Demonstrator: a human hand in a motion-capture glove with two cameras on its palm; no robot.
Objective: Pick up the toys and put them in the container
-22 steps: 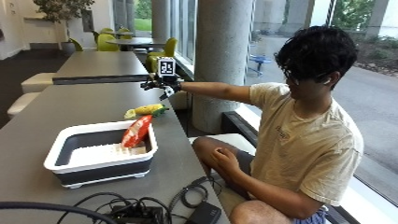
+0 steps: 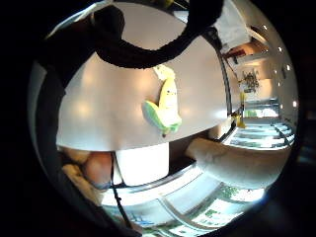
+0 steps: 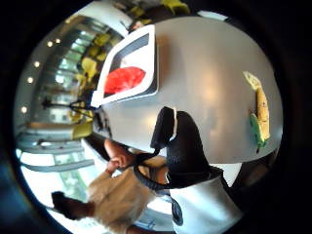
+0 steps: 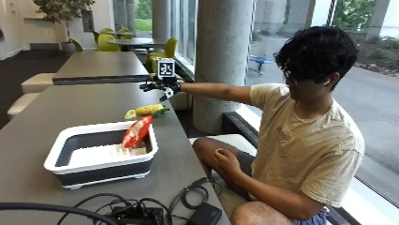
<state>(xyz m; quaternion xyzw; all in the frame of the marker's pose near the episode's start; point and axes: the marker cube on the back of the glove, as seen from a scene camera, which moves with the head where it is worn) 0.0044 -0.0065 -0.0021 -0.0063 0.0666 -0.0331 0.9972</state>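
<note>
So the long grey table (image 4: 37,131) takes up most of the scene, with a person sitting at its edge and reaching an arm out over it. Next biggest is the white and dark grey container (image 4: 99,154), sitting on the table close to the camera, and there's already a red toy (image 4: 137,131) in it, leaning up against the wall on the far side with its top poking above the rim. That's one down by the look of it. What's left, as far as I can see, is the yellow corn toy (image 4: 148,110) with its green husk end, lying flat on the table just past the container. The gloved right hand (image 4: 161,87) hangs in the air above and a bit beyond the corn, not touching it and holding nothing; in the outside view the fingers look spread and relaxed rather than curled. Both palm views show the corn lying on bare tabletop with clear space around it, so it's still a reach away. The bare hand rests down by the person's lap. No brand names or readable writing on the toys or the container that I can make out.
</note>
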